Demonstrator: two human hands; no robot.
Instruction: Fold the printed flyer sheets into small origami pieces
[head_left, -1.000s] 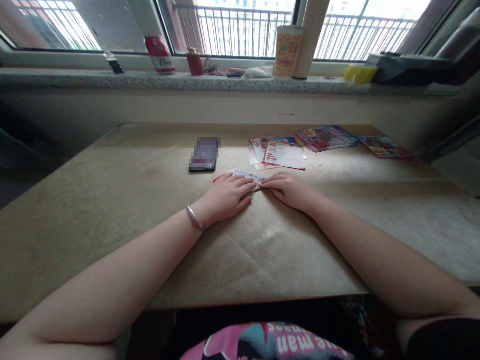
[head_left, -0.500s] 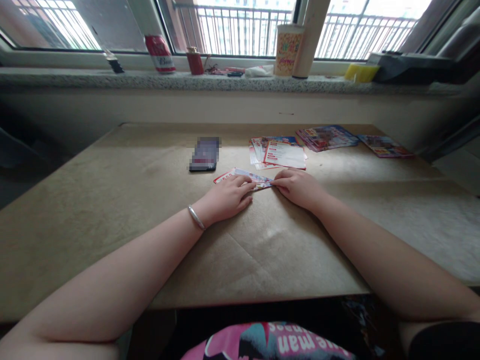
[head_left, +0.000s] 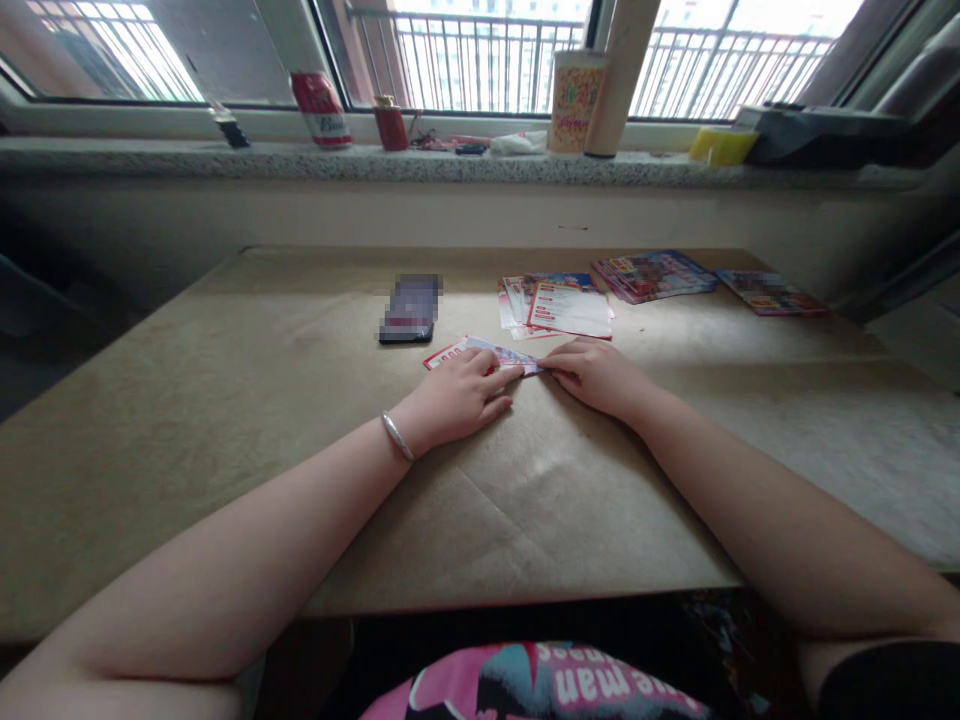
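A folded printed paper (head_left: pixel 450 352), red, white and blue, lies on the table in front of me. My left hand (head_left: pixel 469 392) rests on it, fingers stretched out and apart, one fingertip pressing along the near edge. At the paper's right end, my right hand (head_left: pixel 592 372) pinches the tip between thumb and fingers. Just beyond my right hand lies a loose pile of printed sheets (head_left: pixel 571 308), white with red marks on top. My left hand covers part of the folded paper.
A dark phone (head_left: pixel 409 308) lies beyond my left hand. Stacks of colourful leaflets (head_left: pixel 652 275) and more leaflets (head_left: pixel 771 292) lie at the back right of the table (head_left: pixel 225 400). On the windowsill stand a red-and-white can (head_left: pixel 321 110), a paper cup (head_left: pixel 576 105) and a yellow object (head_left: pixel 722 146).
My left hand has slid slightly right along the paper's near edge, its fingertip now closer to my right hand. The folded paper has shifted a little left; my right hand still pinches its end.
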